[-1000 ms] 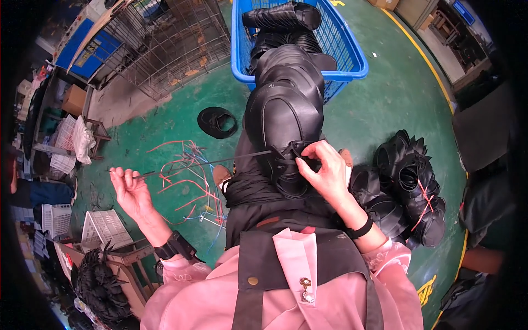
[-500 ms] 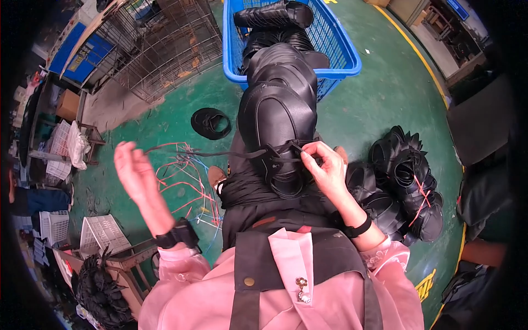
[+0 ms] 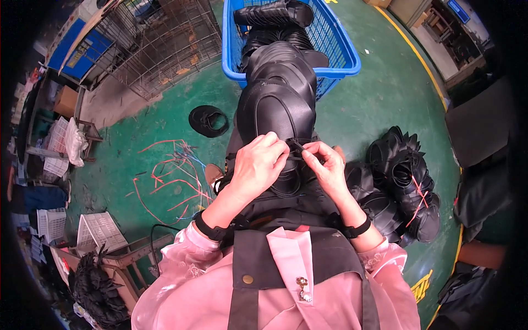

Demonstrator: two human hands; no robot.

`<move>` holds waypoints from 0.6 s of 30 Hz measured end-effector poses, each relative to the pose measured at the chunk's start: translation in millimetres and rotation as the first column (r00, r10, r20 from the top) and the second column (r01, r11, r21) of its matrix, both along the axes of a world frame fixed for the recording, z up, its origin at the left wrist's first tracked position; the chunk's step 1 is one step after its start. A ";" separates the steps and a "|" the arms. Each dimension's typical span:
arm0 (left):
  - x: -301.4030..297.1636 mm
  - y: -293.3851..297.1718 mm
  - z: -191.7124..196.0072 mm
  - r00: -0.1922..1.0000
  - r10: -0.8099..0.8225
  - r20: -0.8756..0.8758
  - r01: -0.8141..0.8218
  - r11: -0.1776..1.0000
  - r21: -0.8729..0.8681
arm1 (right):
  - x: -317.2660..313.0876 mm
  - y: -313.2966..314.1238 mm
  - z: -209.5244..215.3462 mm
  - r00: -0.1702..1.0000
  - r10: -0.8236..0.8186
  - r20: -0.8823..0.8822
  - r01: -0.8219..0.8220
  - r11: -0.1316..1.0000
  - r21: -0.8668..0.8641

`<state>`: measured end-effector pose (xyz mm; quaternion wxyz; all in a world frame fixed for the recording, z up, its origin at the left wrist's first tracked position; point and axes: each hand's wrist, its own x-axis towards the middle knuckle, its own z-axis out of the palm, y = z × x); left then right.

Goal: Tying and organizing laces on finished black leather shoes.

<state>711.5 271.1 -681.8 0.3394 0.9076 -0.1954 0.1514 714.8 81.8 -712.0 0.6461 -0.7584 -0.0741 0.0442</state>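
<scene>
A long stack of black rubber pieces [image 3: 278, 104] lies across my lap and reaches into a blue plastic basket [image 3: 344, 52]. My left hand [image 3: 257, 165] and my right hand [image 3: 325, 165] meet at the near end of the stack. Both pinch a thin black tie [image 3: 297, 147] that runs around the rubber pieces. I wear pink sleeves, a dark apron and black wristbands.
Tied bundles of black rubber pieces [image 3: 404, 184] lie on the green floor at my right. Loose red and orange strings [image 3: 168, 176] and a black ring-shaped part [image 3: 208, 120] lie at my left. A wire cage [image 3: 159, 41] stands behind, white crates [image 3: 99, 234] near my left.
My left hand was out over the strings on the floor, rose, and has come back to the stack. It now holds the tie together with my right hand.
</scene>
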 end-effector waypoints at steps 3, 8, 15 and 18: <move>0.5 -1.8 3.3 1.000 -0.008 0.012 0.007 0.998 0.057 | 0.6 -1.2 -3.6 1.000 0.004 0.026 -0.004 1.000 0.003; 1.2 -5.6 0.3 1.000 -0.005 0.022 0.004 0.999 0.035 | 1.3 -0.6 -0.6 0.998 0.016 -0.060 -0.010 0.996 0.092; -0.7 -6.0 -3.2 0.999 -0.023 0.043 0.026 0.997 -0.069 | 8.5 2.5 -16.9 0.999 0.046 0.016 -0.048 0.985 0.165; -0.9 -5.3 -6.4 0.998 -0.031 0.062 0.036 0.996 -0.085 | 10.1 3.1 -13.6 0.995 0.028 -0.101 -0.010 0.985 0.172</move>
